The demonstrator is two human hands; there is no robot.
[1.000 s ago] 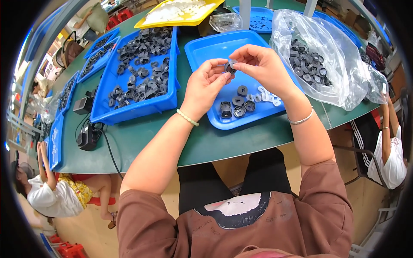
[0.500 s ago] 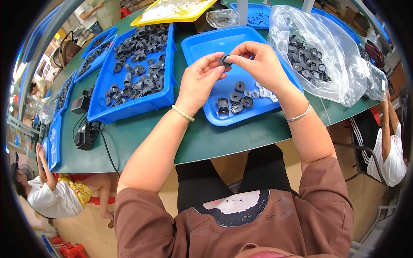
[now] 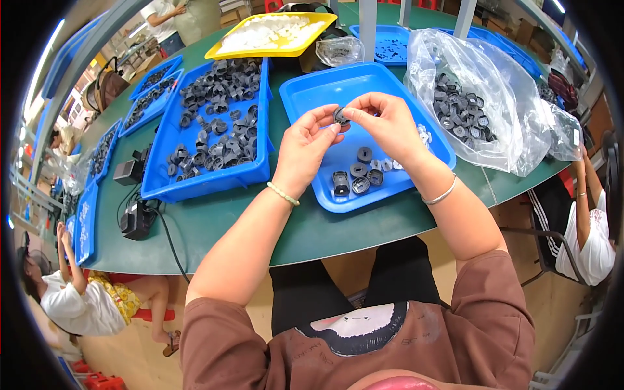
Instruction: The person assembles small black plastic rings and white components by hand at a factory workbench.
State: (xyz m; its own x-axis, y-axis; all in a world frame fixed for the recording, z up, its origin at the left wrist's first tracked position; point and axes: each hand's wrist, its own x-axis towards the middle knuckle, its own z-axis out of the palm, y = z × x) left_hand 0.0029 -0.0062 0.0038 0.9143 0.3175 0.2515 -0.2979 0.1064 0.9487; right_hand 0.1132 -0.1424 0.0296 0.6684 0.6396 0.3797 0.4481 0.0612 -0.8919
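Between my two hands, above a shallow blue tray (image 3: 328, 91), is a small round dark grey plastic part (image 3: 340, 117). My left hand (image 3: 304, 146) pinches it from the left with thumb and fingers. From the right, thumb and forefinger of my right hand (image 3: 390, 130) close on the same piece; its far side is covered by fingertips. Below the hands, several loose dark round parts (image 3: 358, 170) lie in the tray. Small white plastic pieces (image 3: 387, 164) sit beside them, partly hidden behind my right wrist.
A deep blue bin (image 3: 214, 182) of dark parts stands left, with a black power box (image 3: 134, 220) and cable (image 3: 170, 244) beside it. Behind is a yellow tray (image 3: 260, 50) of white pieces. A clear bag (image 3: 513, 123) of dark parts lies right. Grey posts (image 3: 367, 32) rise behind; co-workers sit both sides.
The whole view has shifted, so the table and trays appear lower. Both hands still grip the small part, which appears slightly turned between the fingers.
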